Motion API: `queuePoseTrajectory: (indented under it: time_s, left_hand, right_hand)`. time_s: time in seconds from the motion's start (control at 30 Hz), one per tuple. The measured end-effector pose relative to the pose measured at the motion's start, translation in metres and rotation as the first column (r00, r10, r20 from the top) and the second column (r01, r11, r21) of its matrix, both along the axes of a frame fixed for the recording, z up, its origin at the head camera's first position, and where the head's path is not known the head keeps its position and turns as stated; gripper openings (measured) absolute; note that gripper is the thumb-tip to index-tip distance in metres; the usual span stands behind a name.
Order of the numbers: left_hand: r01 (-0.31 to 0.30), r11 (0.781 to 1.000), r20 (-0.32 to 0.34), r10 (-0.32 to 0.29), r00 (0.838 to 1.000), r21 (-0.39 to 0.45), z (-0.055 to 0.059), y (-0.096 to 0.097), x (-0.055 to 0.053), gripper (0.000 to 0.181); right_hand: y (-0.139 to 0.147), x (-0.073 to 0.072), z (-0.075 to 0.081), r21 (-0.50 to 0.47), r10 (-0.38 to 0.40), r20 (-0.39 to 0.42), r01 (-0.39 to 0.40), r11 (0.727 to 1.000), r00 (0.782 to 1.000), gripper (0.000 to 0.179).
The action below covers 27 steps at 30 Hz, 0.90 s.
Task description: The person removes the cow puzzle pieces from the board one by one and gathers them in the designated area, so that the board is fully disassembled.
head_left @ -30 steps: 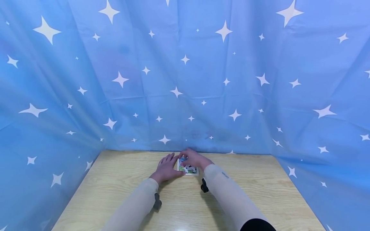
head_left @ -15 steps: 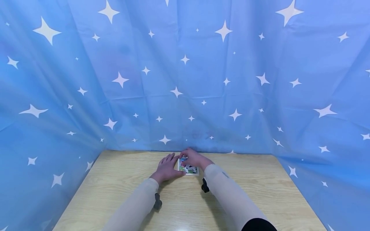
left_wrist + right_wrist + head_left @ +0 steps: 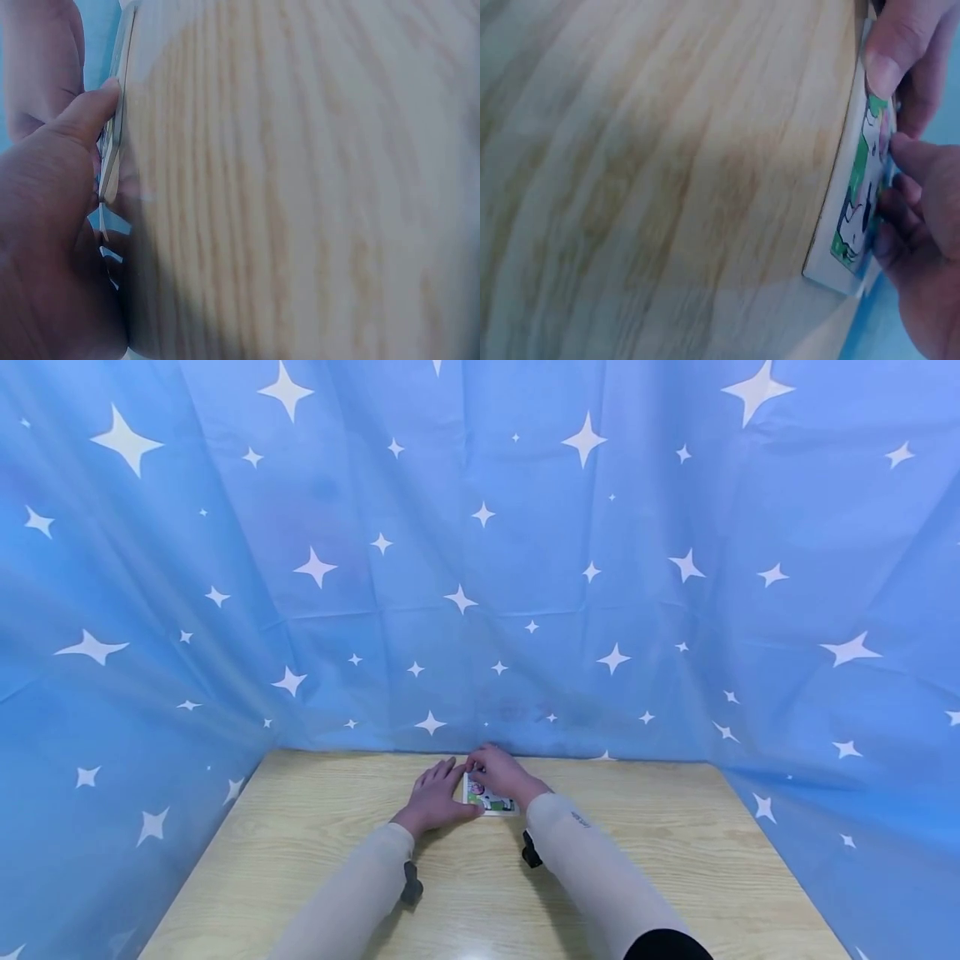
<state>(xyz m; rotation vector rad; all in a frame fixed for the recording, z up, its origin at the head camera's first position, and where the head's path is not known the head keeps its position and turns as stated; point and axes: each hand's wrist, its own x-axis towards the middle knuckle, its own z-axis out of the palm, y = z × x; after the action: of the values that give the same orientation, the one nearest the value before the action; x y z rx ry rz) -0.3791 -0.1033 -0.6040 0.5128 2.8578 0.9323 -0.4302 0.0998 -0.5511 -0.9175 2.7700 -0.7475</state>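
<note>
A small flat picture puzzle point(image 3: 495, 802) with a pale frame lies at the far middle of the table. A black-and-white cow on green shows in its picture. My left hand point(image 3: 433, 797) holds the puzzle's left side, thumb on the near corner and forefinger by the far corner. From the right, my right hand point(image 3: 501, 772) reaches over the picture. Its thumb and curled fingers meet at the far left corner, covering that part. In the right wrist view the right thumb point(image 3: 915, 156) is on the picture point(image 3: 862, 176). I cannot tell whether a loose piece is between the fingertips.
A light wood table point(image 3: 480, 893) carries the puzzle close to its back edge. Blue cloth point(image 3: 525, 568) with white stars hangs behind and at both sides. Dark wrist devices point(image 3: 412, 885) sit under both pale sleeves point(image 3: 600, 868).
The right thumb has slid away from me toward its fingertips, uncovering a pink shape on the picture. The left hand keeps its place on the puzzle.
</note>
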Motion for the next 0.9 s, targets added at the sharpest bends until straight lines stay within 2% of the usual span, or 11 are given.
queuePoseTrajectory:
  time_s: [0.23,0.53,0.63,0.83,0.9]
  left_hand:
    - [0.002,1.000,-0.006,-0.002,1.000,-0.021,0.001,0.001,-0.001,0.106]
    - [0.005,0.999,0.006,-0.005,1.000,-0.033,0.000,0.000,-0.002,0.106]
    - [0.007,1.000,0.002,-0.007,1.000,-0.027,-0.001,-0.001,-0.003,0.106]
    - [0.009,0.999,0.008,-0.008,1.000,-0.046,0.003,0.000,-0.001,0.107]
    - [0.011,0.999,0.012,-0.011,1.000,-0.037,0.009,0.001,0.003,0.107]
  right_hand:
    - [0.006,0.003,0.007,0.006,0.030,0.014,-0.030,1.000,0.999,0.020]
    - [0.014,0.004,0.005,0.149,0.082,-0.033,-0.076,0.986,0.996,0.029]
    - [0.015,0.005,0.005,0.165,0.099,-0.040,-0.091,0.982,0.994,0.031]
    - [0.016,0.008,0.010,0.152,0.100,0.011,-0.100,0.983,0.995,0.034]
    - [0.017,0.009,0.011,0.143,0.096,0.028,-0.099,0.985,0.995,0.035]
